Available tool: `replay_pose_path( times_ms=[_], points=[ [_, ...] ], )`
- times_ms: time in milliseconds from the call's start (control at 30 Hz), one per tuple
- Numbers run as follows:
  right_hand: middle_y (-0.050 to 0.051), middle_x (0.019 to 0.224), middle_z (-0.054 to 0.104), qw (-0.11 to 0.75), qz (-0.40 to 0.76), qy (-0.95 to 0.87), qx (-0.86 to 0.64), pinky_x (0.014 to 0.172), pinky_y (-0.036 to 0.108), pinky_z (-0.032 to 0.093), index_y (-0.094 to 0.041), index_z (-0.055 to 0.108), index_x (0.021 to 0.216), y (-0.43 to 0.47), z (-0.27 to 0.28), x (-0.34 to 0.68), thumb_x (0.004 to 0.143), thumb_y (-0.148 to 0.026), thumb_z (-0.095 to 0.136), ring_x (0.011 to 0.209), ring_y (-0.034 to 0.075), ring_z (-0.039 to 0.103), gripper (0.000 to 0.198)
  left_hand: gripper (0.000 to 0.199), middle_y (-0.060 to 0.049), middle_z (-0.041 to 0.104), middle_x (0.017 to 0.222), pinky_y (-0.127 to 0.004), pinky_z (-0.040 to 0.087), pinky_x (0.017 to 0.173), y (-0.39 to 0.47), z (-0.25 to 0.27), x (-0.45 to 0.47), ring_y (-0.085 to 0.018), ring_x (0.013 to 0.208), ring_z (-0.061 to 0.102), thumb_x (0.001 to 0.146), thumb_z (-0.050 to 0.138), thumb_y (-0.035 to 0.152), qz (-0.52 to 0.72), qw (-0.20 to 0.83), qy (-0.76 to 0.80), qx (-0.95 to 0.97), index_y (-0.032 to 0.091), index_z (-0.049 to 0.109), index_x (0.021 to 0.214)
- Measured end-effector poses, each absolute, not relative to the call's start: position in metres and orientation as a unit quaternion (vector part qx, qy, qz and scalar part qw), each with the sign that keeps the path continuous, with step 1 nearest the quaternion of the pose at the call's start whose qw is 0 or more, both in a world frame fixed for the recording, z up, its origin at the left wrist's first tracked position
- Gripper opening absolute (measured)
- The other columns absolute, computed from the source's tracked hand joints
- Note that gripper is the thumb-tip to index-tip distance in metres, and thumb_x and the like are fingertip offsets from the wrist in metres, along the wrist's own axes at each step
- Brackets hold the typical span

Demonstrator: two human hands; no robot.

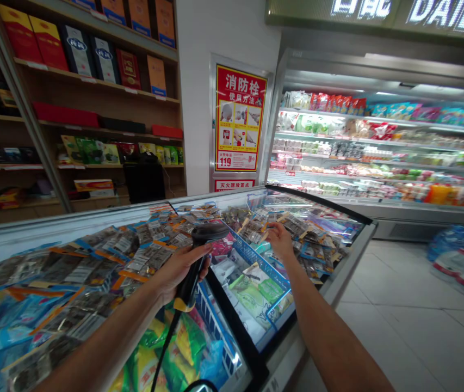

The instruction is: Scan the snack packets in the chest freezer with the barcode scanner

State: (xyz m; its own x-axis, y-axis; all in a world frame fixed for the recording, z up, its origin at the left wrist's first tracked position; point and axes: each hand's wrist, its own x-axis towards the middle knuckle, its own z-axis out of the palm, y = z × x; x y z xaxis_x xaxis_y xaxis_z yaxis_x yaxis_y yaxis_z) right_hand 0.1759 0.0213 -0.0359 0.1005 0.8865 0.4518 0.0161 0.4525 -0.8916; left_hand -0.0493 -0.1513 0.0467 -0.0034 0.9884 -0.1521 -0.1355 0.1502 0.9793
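In my left hand is a black barcode scanner (193, 267) with a yellow band near its base; a black cable hangs from it. My left hand (178, 272) wraps around the handle, over the chest freezer. Farther right, my right hand (279, 240) reaches over the freezer, its bent fingers closed at the edge of a small flat packet (252, 231). The fingertips are small and partly blurred. Many similar packets (150, 261), with barcode labels, dark contents and orange or blue edges, lie spread on both sides of the scanner.
Bags of frozen food (254, 288) and a blue basket (262, 258) show inside the freezer, whose black frame (232, 310) crosses the middle. Boxed goods stand on wooden shelves (93, 81) at left. A lit refrigerated display (378, 147) is behind; wrapped bottles (460, 261) sit on the floor.
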Motion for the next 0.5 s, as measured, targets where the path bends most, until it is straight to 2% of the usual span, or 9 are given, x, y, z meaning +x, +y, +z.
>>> replay_pose_path(
  times_ms=[200, 500],
  points=[
    [-0.004, 0.060, 0.059, 0.660, 0.416, -0.520, -0.347, 0.056, 0.030, 0.049, -0.022, 0.047, 0.080, 0.0160, -0.0301, 0.1736, 0.060, -0.028, 0.052, 0.057, 0.015, 0.058, 0.022, 0.029, 0.002, 0.054, 0.055, -0.019, 0.034, 0.041, -0.1530, 0.0467, -0.0469, -0.007, 0.042, 0.046, 0.064, 0.061, 0.042, 0.493, 0.576, 0.493, 0.425, 0.014, 0.051, 0.067],
    [-0.005, 0.058, 0.055, 0.682, 0.377, -0.526, -0.342, 0.054, 0.027, 0.046, -0.022, 0.046, 0.080, 0.0159, -0.0305, 0.1769, 0.062, -0.026, 0.051, 0.055, 0.014, 0.055, 0.019, 0.029, 0.001, 0.054, 0.054, -0.018, 0.034, 0.040, -0.1523, 0.0484, -0.0486, -0.007, 0.042, 0.047, 0.064, 0.061, 0.041, 0.498, 0.565, 0.507, 0.419, 0.013, 0.052, 0.064]
  ],
)
